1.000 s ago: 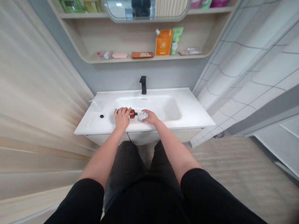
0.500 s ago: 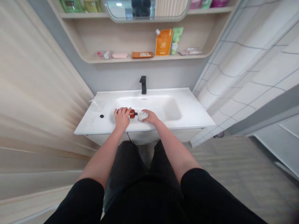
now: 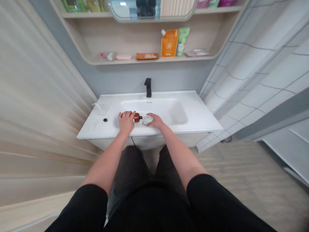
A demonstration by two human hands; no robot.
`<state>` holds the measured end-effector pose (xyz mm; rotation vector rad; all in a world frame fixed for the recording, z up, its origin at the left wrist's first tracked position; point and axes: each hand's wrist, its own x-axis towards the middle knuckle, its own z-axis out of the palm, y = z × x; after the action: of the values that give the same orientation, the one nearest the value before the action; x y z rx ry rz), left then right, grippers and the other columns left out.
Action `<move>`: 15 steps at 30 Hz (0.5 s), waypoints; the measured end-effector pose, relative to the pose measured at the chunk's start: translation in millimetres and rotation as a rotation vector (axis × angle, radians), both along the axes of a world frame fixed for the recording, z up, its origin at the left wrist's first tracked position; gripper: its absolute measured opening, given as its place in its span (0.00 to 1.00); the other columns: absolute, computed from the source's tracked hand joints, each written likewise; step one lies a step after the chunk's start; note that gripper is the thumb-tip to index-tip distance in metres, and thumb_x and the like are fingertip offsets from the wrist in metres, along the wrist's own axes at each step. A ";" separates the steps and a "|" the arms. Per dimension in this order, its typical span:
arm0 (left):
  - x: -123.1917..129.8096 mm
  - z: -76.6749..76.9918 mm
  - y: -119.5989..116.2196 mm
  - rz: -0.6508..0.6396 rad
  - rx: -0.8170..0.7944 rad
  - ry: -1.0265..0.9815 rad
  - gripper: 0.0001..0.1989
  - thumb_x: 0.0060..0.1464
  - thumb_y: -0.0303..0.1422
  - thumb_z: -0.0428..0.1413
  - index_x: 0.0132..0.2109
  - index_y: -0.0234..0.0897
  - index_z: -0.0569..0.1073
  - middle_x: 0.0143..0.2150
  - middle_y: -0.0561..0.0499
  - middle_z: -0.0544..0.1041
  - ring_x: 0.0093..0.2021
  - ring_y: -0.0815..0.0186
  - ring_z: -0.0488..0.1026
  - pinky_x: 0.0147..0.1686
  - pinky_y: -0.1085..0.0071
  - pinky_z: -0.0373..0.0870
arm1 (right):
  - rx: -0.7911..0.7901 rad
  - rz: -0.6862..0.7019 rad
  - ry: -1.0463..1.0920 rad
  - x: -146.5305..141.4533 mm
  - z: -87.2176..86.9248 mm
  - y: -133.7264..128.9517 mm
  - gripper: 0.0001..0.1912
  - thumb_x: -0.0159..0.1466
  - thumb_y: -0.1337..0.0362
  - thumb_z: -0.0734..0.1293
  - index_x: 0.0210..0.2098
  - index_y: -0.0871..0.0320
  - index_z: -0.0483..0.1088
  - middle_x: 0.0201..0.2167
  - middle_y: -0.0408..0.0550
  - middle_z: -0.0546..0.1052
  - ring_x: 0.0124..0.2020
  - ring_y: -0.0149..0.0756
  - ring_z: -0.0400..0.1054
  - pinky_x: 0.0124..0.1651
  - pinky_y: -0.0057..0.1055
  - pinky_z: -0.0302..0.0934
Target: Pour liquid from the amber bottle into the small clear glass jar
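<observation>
My left hand (image 3: 126, 123) is wrapped round an amber-brown bottle (image 3: 136, 118), tipped on its side over the white sink basin (image 3: 178, 111). Its dark neck points right and meets the mouth of a clear, see-through bottle (image 3: 146, 120). Closed round that clear bottle is my right hand (image 3: 156, 121), coming from the right. Whether liquid passes between the two is too small to tell. A small black cap (image 3: 105, 120) lies on the counter left of my left hand. Farther back on the left stands a clear and white pump head or container (image 3: 100, 108), hard to make out.
A black faucet (image 3: 148, 87) rises behind the basin. Above it, a wall shelf (image 3: 120, 35) holds an orange pouch (image 3: 169, 43), a green tube (image 3: 182, 41), an orange-brown packet (image 3: 147, 56) and a pink case (image 3: 124, 57). A curtain (image 3: 36, 96) hangs at the left.
</observation>
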<state>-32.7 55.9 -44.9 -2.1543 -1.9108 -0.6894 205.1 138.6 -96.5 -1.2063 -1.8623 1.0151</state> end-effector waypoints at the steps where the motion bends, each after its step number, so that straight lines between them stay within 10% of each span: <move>1: 0.0 -0.1 0.1 -0.002 0.000 -0.003 0.30 0.66 0.27 0.52 0.72 0.46 0.75 0.68 0.37 0.78 0.70 0.42 0.68 0.77 0.37 0.46 | 0.006 0.002 0.004 0.0 -0.4 0.2 0.42 0.43 0.65 0.85 0.59 0.50 0.80 0.55 0.45 0.84 0.58 0.51 0.78 0.69 0.47 0.68; 15: -4.3 -12.2 10.8 0.038 -0.031 -0.069 0.32 0.55 0.42 0.70 0.64 0.36 0.75 0.60 0.33 0.83 0.59 0.42 0.80 0.72 0.47 0.62 | -0.021 -0.018 0.161 3.8 -5.1 6.8 0.42 0.46 0.57 0.83 0.59 0.51 0.74 0.49 0.44 0.82 0.47 0.45 0.76 0.59 0.42 0.71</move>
<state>-36.9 66.7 -57.1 -2.1335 -2.0043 -0.7404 208.9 145.4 -101.6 -1.1171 -1.7174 1.0912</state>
